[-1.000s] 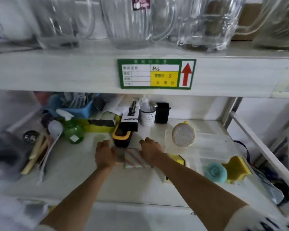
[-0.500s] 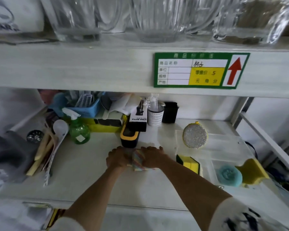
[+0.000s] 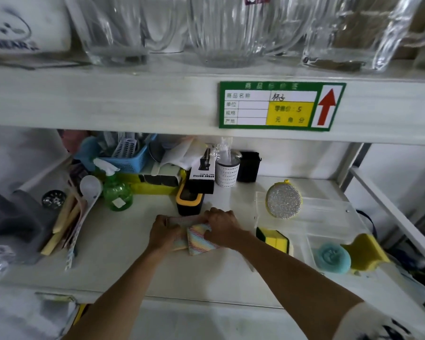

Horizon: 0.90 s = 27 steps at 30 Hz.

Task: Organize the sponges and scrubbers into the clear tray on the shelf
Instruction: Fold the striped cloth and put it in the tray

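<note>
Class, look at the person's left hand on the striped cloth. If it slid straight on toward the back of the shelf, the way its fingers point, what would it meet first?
Probably the black tub with the yellow rim, just beyond the left hand; depth is hard to judge.

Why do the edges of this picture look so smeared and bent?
Head view: the wide lens bows the upper shelf edge and stretches the glass jugs; corners are soft, lower left blurriest. The middle stays sharper: both hands and the striped cloth.
</note>
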Available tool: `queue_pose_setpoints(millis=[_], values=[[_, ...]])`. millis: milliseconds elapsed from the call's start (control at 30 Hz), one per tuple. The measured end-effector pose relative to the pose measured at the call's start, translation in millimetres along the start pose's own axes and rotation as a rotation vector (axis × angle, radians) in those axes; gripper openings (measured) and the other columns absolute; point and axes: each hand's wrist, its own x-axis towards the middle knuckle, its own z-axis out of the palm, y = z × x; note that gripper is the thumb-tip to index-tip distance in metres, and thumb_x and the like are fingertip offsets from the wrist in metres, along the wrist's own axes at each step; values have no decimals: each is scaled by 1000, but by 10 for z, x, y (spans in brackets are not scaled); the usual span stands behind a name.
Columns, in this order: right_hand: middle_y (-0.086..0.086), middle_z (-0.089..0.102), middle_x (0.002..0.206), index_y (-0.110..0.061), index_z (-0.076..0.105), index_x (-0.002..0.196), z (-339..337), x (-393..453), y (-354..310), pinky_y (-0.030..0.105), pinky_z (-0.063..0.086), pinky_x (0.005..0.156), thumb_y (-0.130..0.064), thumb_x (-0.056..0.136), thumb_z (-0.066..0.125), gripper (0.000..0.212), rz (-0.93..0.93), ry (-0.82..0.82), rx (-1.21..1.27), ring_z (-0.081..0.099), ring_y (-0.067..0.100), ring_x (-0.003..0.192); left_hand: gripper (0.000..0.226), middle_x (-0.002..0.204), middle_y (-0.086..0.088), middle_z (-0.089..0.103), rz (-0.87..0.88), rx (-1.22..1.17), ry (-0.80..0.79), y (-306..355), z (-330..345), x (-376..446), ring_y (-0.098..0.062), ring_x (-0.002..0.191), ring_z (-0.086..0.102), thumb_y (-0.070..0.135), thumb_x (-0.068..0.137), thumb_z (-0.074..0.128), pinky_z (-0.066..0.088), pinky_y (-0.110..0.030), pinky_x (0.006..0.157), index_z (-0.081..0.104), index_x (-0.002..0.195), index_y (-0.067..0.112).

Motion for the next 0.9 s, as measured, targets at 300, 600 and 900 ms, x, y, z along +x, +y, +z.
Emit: queue_pose_setpoints(millis=[300, 600, 900], values=[[5, 63, 88, -15, 60, 94, -271, -249, 63, 36, 42, 77, -28, 68, 45, 33, -137, 502, 141, 60, 26, 83, 18, 94, -12, 56, 199, -262, 112, 492, 52, -154, -21, 77, 55, -2, 86, 49, 45, -23, 58, 50, 103, 4], [-1, 58, 82, -22, 55, 91, -720, -796, 795, 36, 40, 74, -27, 66, 52, 26, -39, 785, 88, 55, 21, 79, 36, 110, -7, 57, 508, -291, 19, 1431, 936, -455, -22, 97, 55, 5, 81, 47, 48, -22, 74, 56, 115, 11], [-2, 62, 87, -22, 63, 91, -934, -1393, 1912, 38, 39, 77, -37, 69, 51, 29, 365, 697, -73, 61, 24, 86, 39, 109, -9, 62, 622, -75, -259, 2024, 2081, -625, -29, 105, 59, -9, 76, 51, 50, -36, 87, 61, 108, 9]])
